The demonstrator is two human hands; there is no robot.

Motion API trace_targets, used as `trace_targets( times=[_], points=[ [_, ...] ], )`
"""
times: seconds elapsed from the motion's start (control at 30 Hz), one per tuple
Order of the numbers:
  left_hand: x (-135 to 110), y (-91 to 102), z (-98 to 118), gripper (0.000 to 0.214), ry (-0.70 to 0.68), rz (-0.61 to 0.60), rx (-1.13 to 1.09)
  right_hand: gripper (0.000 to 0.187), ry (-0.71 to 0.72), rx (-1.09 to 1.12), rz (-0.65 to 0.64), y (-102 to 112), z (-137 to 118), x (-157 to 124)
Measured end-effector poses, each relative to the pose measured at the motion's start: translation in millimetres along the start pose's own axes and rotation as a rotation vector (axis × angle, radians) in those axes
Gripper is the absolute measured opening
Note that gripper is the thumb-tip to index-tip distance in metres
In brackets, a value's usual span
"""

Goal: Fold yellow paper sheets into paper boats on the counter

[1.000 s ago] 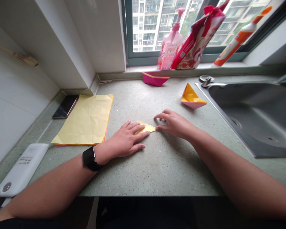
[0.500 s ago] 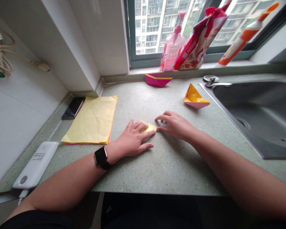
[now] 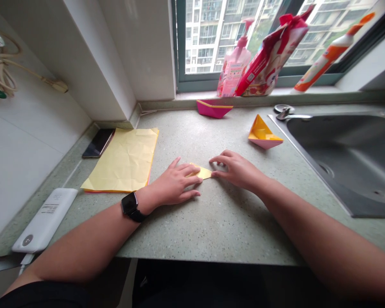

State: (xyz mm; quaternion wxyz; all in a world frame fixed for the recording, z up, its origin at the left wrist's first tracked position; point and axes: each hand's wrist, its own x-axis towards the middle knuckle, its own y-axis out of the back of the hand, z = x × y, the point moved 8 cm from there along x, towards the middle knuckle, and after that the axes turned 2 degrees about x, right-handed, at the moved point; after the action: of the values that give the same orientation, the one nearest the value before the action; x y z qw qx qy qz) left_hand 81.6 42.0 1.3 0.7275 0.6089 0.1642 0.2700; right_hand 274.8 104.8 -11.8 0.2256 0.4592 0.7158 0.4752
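Note:
A small folded piece of yellow paper (image 3: 205, 173) lies on the counter, its pointed corner toward the right. Across its left part rests my left hand (image 3: 175, 185), palm down and fingers spread, covering much of it. A black watch is on that wrist. My right hand (image 3: 233, 167) is at the paper's right corner, a fingertip touching it there; the other fingers are curved and held apart above the counter. Beyond the hands stand a magenta paper boat (image 3: 214, 110) and a pink paper boat (image 3: 263, 134) with an orange inside.
To the left lies a stack of paper (image 3: 125, 160), yellow on top, against a dark phone (image 3: 98, 143). A white power bank (image 3: 45, 220) with a cable sits nearer. The steel sink (image 3: 343, 171) is at right. A pump bottle (image 3: 233, 70) and other containers line the windowsill.
My left hand has slid a little to the left along the yellow paper, uncovering more of its right end. My right hand has stayed at the corner. The view has shifted slightly.

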Motion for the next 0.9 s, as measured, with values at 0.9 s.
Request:
trace_targets(
  times=[0.9],
  points=[
    [-18.4,13.0,-7.6,0.04,-0.086,0.022,-0.026,0.028,0.384,-0.153,0.074,-9.4,-54.7,-8.3]
  ],
)
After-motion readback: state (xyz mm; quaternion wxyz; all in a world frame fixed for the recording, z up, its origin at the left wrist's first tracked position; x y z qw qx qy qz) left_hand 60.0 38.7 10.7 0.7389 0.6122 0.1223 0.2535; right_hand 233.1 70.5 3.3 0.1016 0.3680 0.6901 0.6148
